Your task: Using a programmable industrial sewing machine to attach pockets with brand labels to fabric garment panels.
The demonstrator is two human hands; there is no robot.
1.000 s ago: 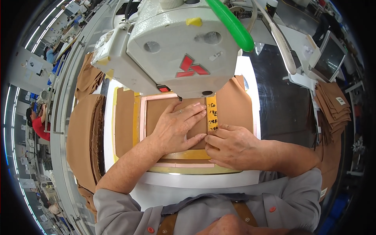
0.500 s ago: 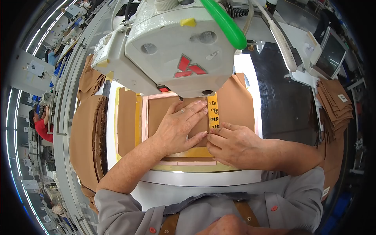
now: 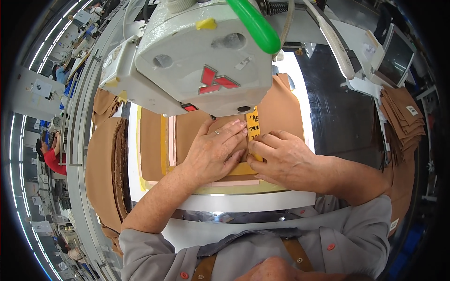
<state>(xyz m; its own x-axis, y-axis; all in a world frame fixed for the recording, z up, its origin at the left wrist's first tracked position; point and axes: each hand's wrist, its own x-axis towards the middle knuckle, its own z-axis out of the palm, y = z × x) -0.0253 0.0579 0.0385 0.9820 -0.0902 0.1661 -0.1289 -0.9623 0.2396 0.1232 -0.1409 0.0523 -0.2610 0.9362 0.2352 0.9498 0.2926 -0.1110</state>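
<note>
My left hand (image 3: 216,151) lies flat on a brown fabric panel (image 3: 199,126), fingers stretched out, the fingertips by a yellow strip (image 3: 253,122) with dark handwriting. Just right of it, my right hand (image 3: 283,153) has its fingers bent and drawn together over the strip's near part. Whatever is between those fingertips is hidden. The panel sits in a flat template with yellow and pink edging (image 3: 172,143), on a white plate (image 3: 290,198). Close beyond my left fingers hangs the white head of an industrial sewing machine (image 3: 206,65).
Stacked brown fabric pieces (image 3: 104,168) stand at left, and more brown pieces (image 3: 402,119) lie at right near a monitor (image 3: 397,56). A green handle (image 3: 255,28) juts from the machine. A dark glossy surface (image 3: 335,110) extends right of the plate.
The plate and template sit farther from my body, uncovering a metal strip along the near edge. My right hand has shifted slightly away from me, its fingers more bent. My left hand stays flat.
</note>
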